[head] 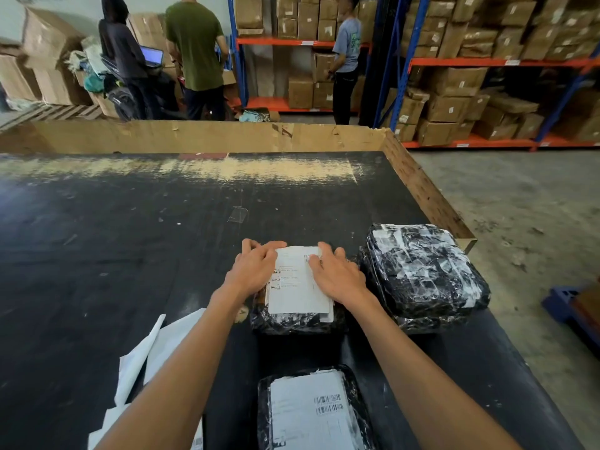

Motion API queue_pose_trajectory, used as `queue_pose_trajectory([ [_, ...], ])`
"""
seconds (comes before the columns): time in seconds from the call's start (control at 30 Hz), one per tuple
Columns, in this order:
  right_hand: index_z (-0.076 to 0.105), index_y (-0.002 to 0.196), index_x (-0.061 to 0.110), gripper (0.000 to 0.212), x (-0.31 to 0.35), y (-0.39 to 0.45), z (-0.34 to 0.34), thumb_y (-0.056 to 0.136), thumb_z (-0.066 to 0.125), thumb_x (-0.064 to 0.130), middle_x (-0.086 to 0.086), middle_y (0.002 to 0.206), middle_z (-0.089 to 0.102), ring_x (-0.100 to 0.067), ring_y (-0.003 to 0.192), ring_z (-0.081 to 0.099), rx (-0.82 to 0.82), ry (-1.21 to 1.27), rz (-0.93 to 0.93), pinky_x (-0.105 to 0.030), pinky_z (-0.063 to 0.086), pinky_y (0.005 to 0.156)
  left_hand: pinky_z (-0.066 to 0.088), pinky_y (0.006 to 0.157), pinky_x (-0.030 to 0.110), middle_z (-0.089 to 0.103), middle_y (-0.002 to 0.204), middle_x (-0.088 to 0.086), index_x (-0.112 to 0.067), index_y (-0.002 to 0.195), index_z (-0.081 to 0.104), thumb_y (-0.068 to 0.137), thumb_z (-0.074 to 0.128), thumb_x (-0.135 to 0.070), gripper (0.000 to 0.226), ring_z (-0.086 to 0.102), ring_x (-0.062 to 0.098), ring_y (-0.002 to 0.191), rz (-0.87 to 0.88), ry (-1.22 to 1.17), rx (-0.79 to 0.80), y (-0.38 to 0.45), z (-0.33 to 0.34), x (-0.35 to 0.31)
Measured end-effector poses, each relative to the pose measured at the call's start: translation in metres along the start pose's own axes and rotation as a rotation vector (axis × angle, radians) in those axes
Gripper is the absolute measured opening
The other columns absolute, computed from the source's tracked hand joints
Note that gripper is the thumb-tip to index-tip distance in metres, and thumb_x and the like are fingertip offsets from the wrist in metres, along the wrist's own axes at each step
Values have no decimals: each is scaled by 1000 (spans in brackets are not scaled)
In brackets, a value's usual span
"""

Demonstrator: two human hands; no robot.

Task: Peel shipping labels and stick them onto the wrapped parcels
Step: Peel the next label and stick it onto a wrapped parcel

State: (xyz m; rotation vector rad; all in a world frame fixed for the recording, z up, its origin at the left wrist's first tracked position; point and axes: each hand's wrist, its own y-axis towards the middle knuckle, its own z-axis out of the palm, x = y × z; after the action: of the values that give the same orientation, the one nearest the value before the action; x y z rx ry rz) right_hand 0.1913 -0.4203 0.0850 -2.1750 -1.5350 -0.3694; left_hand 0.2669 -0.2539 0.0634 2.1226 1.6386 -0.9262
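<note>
White rectangular shipping label (297, 284) lying on glossy, crinkled black-wrapped parcel (292, 319), mid-worktop. Left hand (255, 267) and right hand (337, 271) spread flat, pressing its side edges, gripping nothing. Just right, bulkier wrapped stack (425, 271) near raw plywood rim (422, 186). Broad scuffed black worktop (113, 241) open leftward and beyond.
</note>
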Motion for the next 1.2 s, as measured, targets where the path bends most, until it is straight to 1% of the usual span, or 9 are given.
queue_pose_trajectory([
  [0.17,14,153,49,49,-2,-7,2,105,20,45,-11,141,36,-41,114,54,12,16,-65,-49,42,96,39,103,54,26,113,0,-63,139,28,91,18,-43,53,42,30,106,99,112,71,-1,-1,0],
  [0.3,25,150,39,46,-3,-7,1,104,20,40,-10,140,36,-42,118,51,11,44,-55,-49,38,99,46,95,51,24,111,-1,-61,134,35,95,22,-36,48,43,27,104,106,179,84,-4,-3,-5],
  [0.47,21,153,35,50,-7,-12,1,104,24,40,-6,140,33,-39,118,50,5,54,-63,-47,39,97,44,98,54,29,112,2,-62,125,36,89,20,-42,44,45,31,109,75,194,176,5,-11,-12],
  [0.63,24,153,35,60,-19,-13,5,99,46,46,1,126,34,-24,100,54,10,252,-74,-35,42,83,34,110,52,25,115,2,-44,137,45,94,23,-37,49,36,31,116,46,22,108,1,-1,-8],
  [0.73,32,151,33,71,-28,-20,10,90,68,42,3,125,33,-17,111,52,16,419,-120,-33,45,94,38,110,44,25,120,3,-29,142,47,101,32,-33,44,39,24,118,50,-218,40,-8,5,3],
  [0.83,44,145,30,51,-33,-25,18,99,60,20,3,123,36,-6,105,50,-53,595,-168,-37,46,106,42,105,31,28,129,1,-25,142,46,106,38,-24,37,41,14,120,63,-421,-3,-23,6,5],
  [0.93,47,141,33,46,-36,-33,24,99,60,19,7,123,37,-2,109,49,-76,712,-218,-19,44,101,36,107,26,21,151,-11,-35,155,22,104,44,-35,55,35,11,135,42,-551,74,-40,8,12],
  [1.07,48,141,35,74,-45,-41,31,78,86,25,10,129,33,10,122,38,-30,715,-304,-8,38,97,36,116,40,19,161,-15,-49,152,-5,71,81,-54,119,34,11,143,78,-549,191,-59,14,26],
  [1.2,52,136,39,64,-53,-46,29,87,75,6,8,128,40,8,83,47,-93,790,-331,-15,42,90,51,89,13,50,136,-28,-43,154,-5,85,74,-24,106,55,-4,121,91,-736,166,-72,25,27],
])
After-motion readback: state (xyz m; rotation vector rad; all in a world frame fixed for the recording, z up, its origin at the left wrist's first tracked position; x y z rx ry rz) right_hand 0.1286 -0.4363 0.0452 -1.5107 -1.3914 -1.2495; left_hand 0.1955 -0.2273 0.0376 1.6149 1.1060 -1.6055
